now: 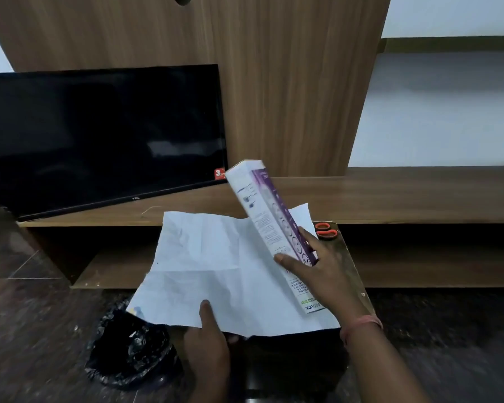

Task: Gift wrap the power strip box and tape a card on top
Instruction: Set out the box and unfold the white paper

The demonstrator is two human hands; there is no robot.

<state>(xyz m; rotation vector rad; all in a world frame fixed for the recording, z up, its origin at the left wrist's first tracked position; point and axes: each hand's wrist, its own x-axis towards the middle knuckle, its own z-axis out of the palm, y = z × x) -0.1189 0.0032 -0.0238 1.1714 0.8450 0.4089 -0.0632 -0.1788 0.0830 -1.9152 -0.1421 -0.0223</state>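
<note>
A long white and purple power strip box (262, 210) is tilted up over the right part of a creased white wrapping sheet (216, 266). My right hand (323, 274) grips the box near its lower end, thumb on the white side. The sheet lies spread over a small glass table (352, 274). My left hand (207, 338) pinches the sheet's near edge, thumb on top and fingers beneath it. No card is in view.
Orange-handled scissors (326, 230) lie on the table's far right corner, just behind the sheet. A black television (99, 141) leans on a wooden shelf unit (390, 199) behind. A crumpled black plastic bag (128, 353) sits on the dark floor at the lower left.
</note>
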